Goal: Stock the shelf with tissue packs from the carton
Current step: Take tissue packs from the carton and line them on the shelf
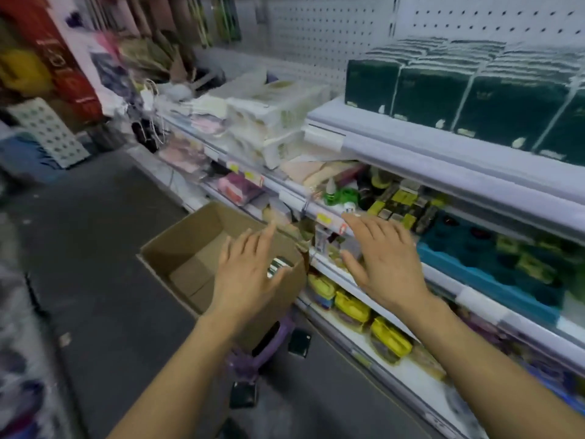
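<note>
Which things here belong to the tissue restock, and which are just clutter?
Job:
carton
dark green tissue packs on top shelf
pack inside the carton
left hand
right hand

Clutter:
white packs
blue tray
yellow pouches
purple stool

Head-worn wide-angle view, looking forward and down along a shop aisle.

The single camera sits above and behind the left hand (250, 274) and right hand (383, 264), close enough that both forearms fill the lower frame. Below the left hand lies the carton (190, 248); the shelf (443, 160) runs beyond and right of the right hand. Edges are blurred.
</note>
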